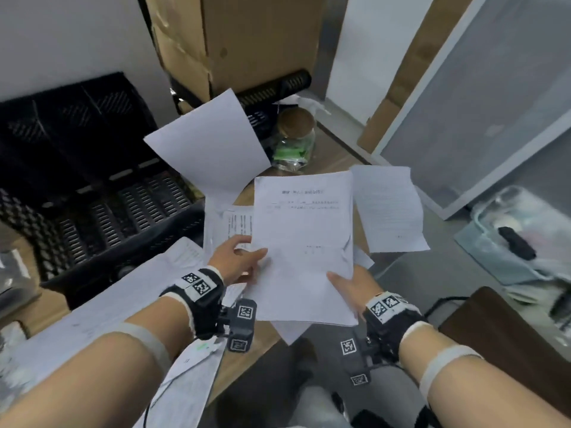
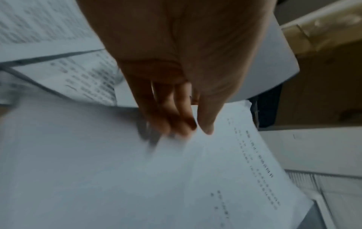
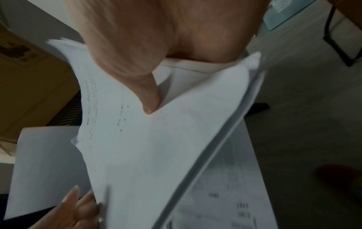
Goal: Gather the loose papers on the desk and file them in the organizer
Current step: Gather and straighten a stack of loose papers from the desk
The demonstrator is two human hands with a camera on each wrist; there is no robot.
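Both hands hold a stack of white printed papers [image 1: 304, 242] above the desk. My left hand [image 1: 239, 257] pinches its left edge, thumb on top, fingers underneath. My right hand [image 1: 349, 288] grips the lower right corner, thumb [image 3: 149, 99] pressed on the top sheet [image 3: 147, 147]. In the left wrist view my left hand [image 2: 188, 124] has its fingers at the edge of the stack [image 2: 117, 170]. More loose sheets lie on the desk: a blank one [image 1: 210, 143] leaning up, a printed one [image 1: 387, 208] at the right, others [image 1: 234, 223] under the stack. The black mesh organizer [image 1: 92, 180] stands at the left.
A glass jar [image 1: 295, 140] with a cork lid stands behind the papers. Cardboard boxes [image 1: 234, 41] rise at the back. A large sheet [image 1: 102, 329] covers the desk's near left. A clear plastic box [image 1: 519, 239] sits on the floor at the right.
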